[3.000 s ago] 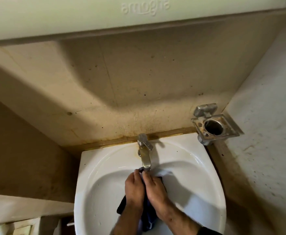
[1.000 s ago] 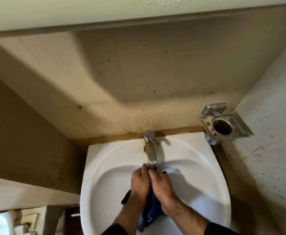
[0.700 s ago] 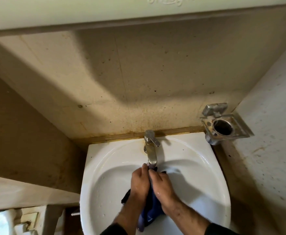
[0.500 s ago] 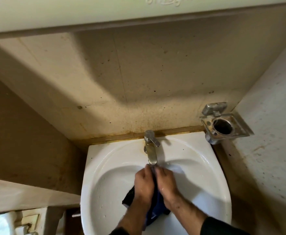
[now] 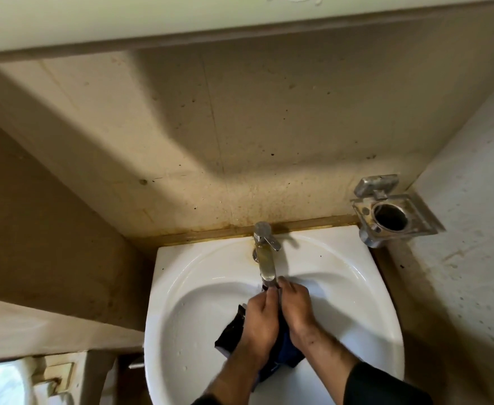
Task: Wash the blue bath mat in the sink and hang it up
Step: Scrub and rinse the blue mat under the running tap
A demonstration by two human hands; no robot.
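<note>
Here, low in the frame's centre, your left hand (image 5: 258,320) and right hand (image 5: 297,309) clenched the blue bath mat (image 5: 286,350) under the tap (image 5: 266,263) in the sink (image 5: 199,276), mid-wash; rinsing and wringing looked next.

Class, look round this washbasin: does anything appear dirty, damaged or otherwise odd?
Yes. Brown, rust-like staining runs along the wall just above the sink and round the tap base. The metal holder on the right looks dull, and its ring holds nothing.
</note>
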